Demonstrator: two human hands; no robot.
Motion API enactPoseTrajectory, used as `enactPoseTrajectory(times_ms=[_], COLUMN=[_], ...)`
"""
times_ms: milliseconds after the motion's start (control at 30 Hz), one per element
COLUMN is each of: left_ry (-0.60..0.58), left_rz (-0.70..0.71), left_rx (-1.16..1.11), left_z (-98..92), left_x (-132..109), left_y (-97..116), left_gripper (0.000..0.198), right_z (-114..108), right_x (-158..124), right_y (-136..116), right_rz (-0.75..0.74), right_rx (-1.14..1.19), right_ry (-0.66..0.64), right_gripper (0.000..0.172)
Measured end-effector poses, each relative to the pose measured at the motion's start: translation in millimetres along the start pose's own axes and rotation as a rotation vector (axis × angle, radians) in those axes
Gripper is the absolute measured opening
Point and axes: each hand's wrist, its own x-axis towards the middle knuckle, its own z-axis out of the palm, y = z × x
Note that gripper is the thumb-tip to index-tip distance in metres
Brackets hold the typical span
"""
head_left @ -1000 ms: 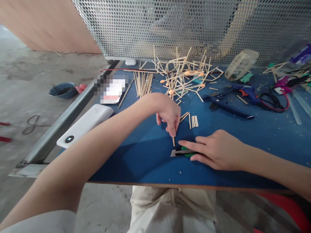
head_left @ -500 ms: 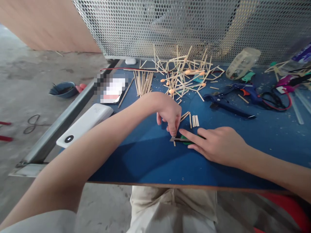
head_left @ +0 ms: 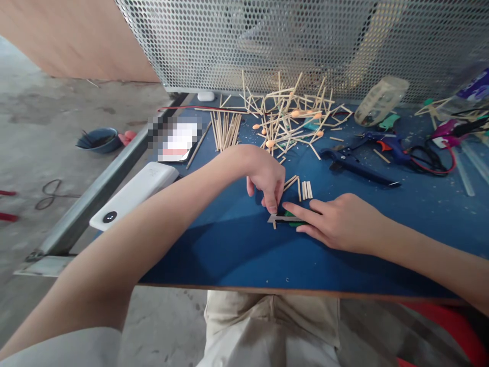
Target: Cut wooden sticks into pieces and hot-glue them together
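My right hand (head_left: 336, 221) is closed around a green utility knife (head_left: 293, 219), its blade pointing left and lying across a thin wooden stick (head_left: 274, 226). The fingers of my left hand (head_left: 267, 181) are pinched down on that stick just behind the blade; most of the stick is hidden under them. Beyond the knife lie several short cut sticks (head_left: 307, 190) side by side, and a few loose pieces (head_left: 292, 182) rest at an angle beside my left hand.
Behind my hands is a tangle of joined sticks (head_left: 282, 117) with orange blobs. Longer sticks (head_left: 226, 130) lie left of it. Blue cutting pliers (head_left: 359, 165), a glue gun (head_left: 389, 145) and a clear jar (head_left: 382, 101) stand right. A white power bank (head_left: 133, 196) lies near my left forearm.
The knife blade has tilted slightly, so more of its flat side shows. My right hand has shifted a little; my left hand stays in place on the stick.
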Motion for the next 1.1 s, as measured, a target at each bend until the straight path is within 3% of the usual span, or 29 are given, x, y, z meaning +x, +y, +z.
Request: enactPoseTrajectory(times_ms=[767,1100], left_ry=[0.005,-0.004], left_rz=[-0.025,-0.041], left_rx=[0.000,0.004], left_z=[2.0,2.1], left_x=[-2.6,-2.9], left_y=[6.2,9.4], left_gripper=[0.030,0.033], right_z=[-7.1,4.4], right_x=[-7.7,-6.2], right_y=[0.1,18.7], right_rz=[-0.051,-0.012], right_rx=[0.043,0.015], right_ry=[-0.057,0.051], right_gripper=[0.047,0.049])
